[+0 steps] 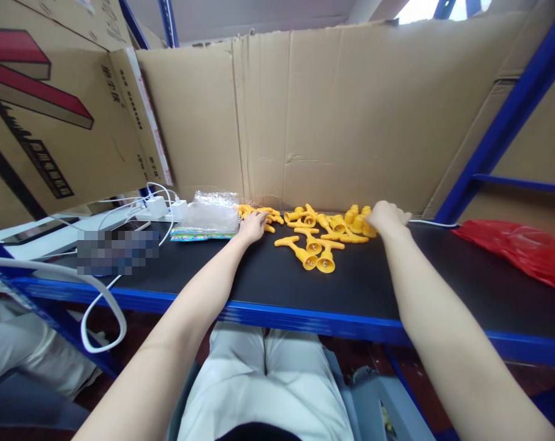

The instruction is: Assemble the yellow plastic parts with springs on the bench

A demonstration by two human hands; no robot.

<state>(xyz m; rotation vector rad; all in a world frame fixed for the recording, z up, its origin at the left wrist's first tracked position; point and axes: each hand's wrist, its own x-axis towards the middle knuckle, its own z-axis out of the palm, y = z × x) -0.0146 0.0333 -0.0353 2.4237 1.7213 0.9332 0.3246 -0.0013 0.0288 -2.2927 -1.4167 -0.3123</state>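
Several small yellow plastic parts (315,236) with T-shaped handles and cup-like ends lie scattered along the back of a black shelf top (259,275). My left hand (252,226) reaches to the left end of the heap, fingers curled down onto the yellow pieces there. My right hand (386,217) rests at the right end of the heap, fingers bent over the yellow pieces beside it. Whether either hand actually grips a piece is hidden by the fingers.
A clear plastic bag (212,212) lies on a colourful printed sheet left of the heap. A white power strip (160,208) with cables sits further left. A red plastic bag (521,248) lies at the right. Cardboard walls (332,116) and blue rack posts (507,122) enclose the shelf.
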